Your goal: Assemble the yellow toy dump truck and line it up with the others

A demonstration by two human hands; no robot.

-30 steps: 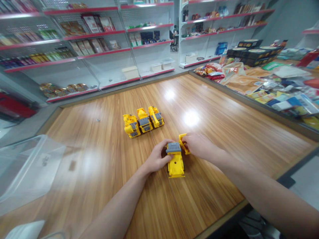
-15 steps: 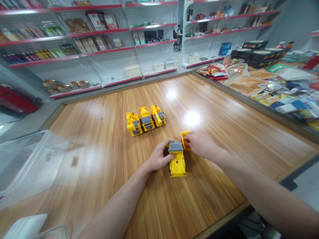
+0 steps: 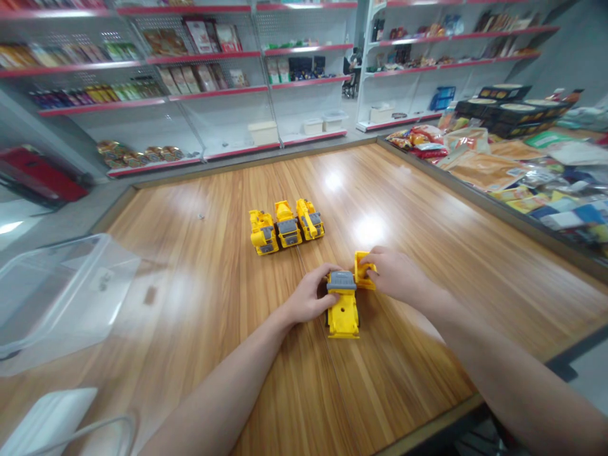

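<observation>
On the wooden table, my left hand (image 3: 311, 294) is closed around the cab end of a yellow toy truck (image 3: 342, 316) with a grey cab top and a small hole in its flat bed. Right beside the cab, a yellow dump bed (image 3: 362, 271) with raised edges is gripped by the fingers of my right hand (image 3: 392, 272). Whether the dump bed touches the truck I cannot tell. Farther back stand three yellow and grey toy construction vehicles in a row: one at left (image 3: 263, 232), a middle one (image 3: 287, 225) and one with a long boom (image 3: 310, 220).
A clear plastic bin (image 3: 61, 285) stands on the table's left side, with a white object (image 3: 52, 421) and cable nearer me. Packaged goods (image 3: 494, 164) and black boxes (image 3: 508, 107) pile up at the right. Stocked shelves (image 3: 213, 92) line the back.
The view has shifted slightly, so everything appears a little farther right. My right hand has tilted the dump bed so more of its inside shows. My left hand keeps hold of the truck.
</observation>
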